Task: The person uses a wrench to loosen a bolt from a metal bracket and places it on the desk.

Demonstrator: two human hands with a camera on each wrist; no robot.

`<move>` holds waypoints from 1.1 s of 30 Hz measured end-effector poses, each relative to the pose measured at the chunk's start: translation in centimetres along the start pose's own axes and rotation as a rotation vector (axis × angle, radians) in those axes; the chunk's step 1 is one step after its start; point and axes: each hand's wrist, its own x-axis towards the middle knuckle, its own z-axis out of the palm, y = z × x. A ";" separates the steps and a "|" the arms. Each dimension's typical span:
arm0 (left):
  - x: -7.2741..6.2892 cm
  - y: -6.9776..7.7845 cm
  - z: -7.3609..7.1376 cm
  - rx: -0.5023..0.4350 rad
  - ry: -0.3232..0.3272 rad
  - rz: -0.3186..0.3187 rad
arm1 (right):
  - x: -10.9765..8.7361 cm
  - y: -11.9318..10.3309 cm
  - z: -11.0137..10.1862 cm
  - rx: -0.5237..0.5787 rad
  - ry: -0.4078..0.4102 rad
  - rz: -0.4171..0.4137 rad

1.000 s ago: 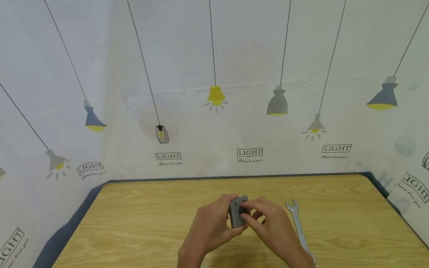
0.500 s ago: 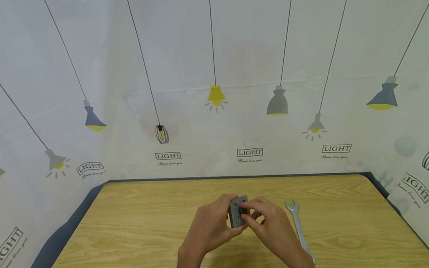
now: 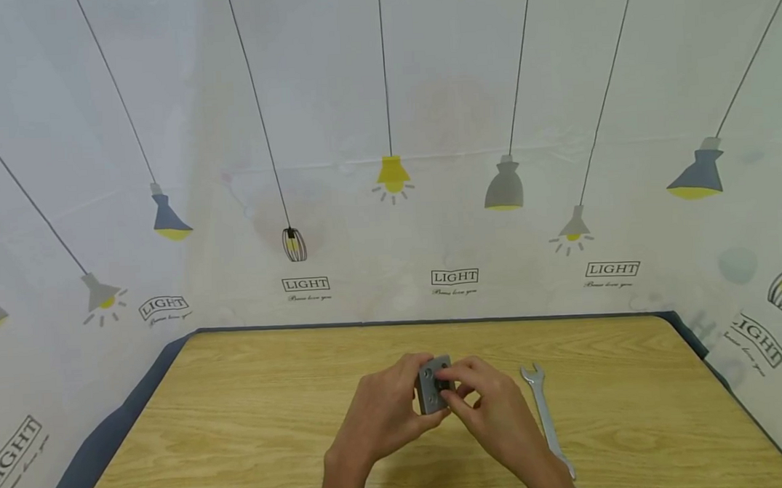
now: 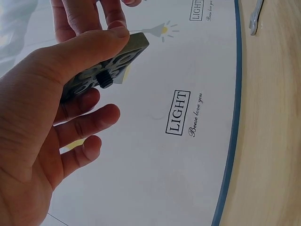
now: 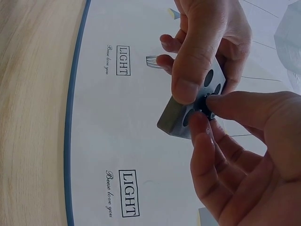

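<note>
My left hand point(image 3: 385, 408) grips a grey metal block point(image 3: 427, 399) by its edges, thumb on one side and fingers on the other, raised above the table. Several round holes show in the block's face. A black bolt point(image 5: 207, 106) sits in the middle of that face, and the thumb and forefinger of my right hand point(image 3: 500, 414) pinch its head. On the block's other side, in the left wrist view, the bolt's dark threaded end point(image 4: 105, 79) sticks out. My right fingertips partly cover the bolt head.
An open-ended wrench point(image 3: 547, 423) lies on the wooden table point(image 3: 241, 418), to the right of my right hand. Behind the table hangs a pale sheet point(image 3: 350, 202) printed with lamps and lettering. A small dark thing at the bottom edge is mostly cut off.
Both hands and the block stay almost in place. The right thumb and forefinger shift very slightly at the bolt head. The wrench has not moved.
</note>
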 end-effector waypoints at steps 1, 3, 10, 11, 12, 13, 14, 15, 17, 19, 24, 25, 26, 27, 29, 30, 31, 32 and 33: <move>0.0 0.0 0.0 0.000 -0.001 0.000 | 0.0 0.0 0.0 0.000 0.002 -0.003; 0.0 0.0 0.0 -0.002 -0.003 0.000 | 0.0 0.0 0.0 0.002 0.005 -0.007; 0.0 0.0 0.0 -0.007 -0.007 -0.003 | 0.0 0.0 0.1 0.000 0.006 -0.007; 0.0 0.0 0.0 -0.007 -0.008 -0.004 | 0.0 0.0 0.1 0.000 0.004 -0.007; 0.0 0.0 0.0 -0.008 -0.008 -0.003 | 0.0 0.0 0.1 0.000 0.003 -0.007; 0.0 0.0 0.0 -0.007 -0.006 -0.002 | 0.0 0.0 0.1 0.000 0.003 -0.006; 0.0 0.1 0.0 -0.006 -0.006 -0.002 | 0.0 0.0 0.1 0.000 0.003 -0.008; 0.0 0.1 0.0 -0.006 -0.005 -0.002 | 0.0 0.0 0.1 0.000 0.003 -0.010; 0.0 0.1 0.0 -0.007 -0.006 -0.001 | 0.0 0.1 0.1 0.001 0.004 -0.014; 0.0 0.1 0.0 -0.004 -0.006 0.002 | 0.0 0.1 0.0 0.004 -0.002 -0.023; 0.0 0.1 0.1 0.016 -0.002 0.014 | -0.1 0.3 -0.2 0.006 -0.041 -0.033; 0.0 0.1 0.1 0.017 -0.002 0.014 | -0.1 0.3 -0.2 0.008 -0.047 -0.025; 0.0 0.1 0.0 0.018 -0.004 0.013 | -0.1 0.3 -0.2 0.012 -0.051 -0.015; 0.0 0.1 0.0 0.015 -0.006 0.011 | -0.1 0.3 -0.3 0.016 -0.053 0.000; 0.0 0.1 0.0 0.006 -0.011 0.002 | -0.1 0.2 -0.3 0.025 -0.043 0.033; 0.0 0.1 0.0 0.000 -0.015 -0.004 | -0.1 0.2 -0.3 0.028 -0.035 0.054; 0.0 0.1 0.0 -0.002 -0.017 -0.008 | 0.0 0.2 -0.3 0.031 -0.027 0.070; 0.0 0.1 0.0 -0.002 -0.018 -0.011 | 0.0 0.2 -0.3 0.033 -0.017 0.084; 0.0 0.1 -0.1 0.000 -0.017 -0.012 | 0.0 0.2 -0.3 0.033 -0.007 0.094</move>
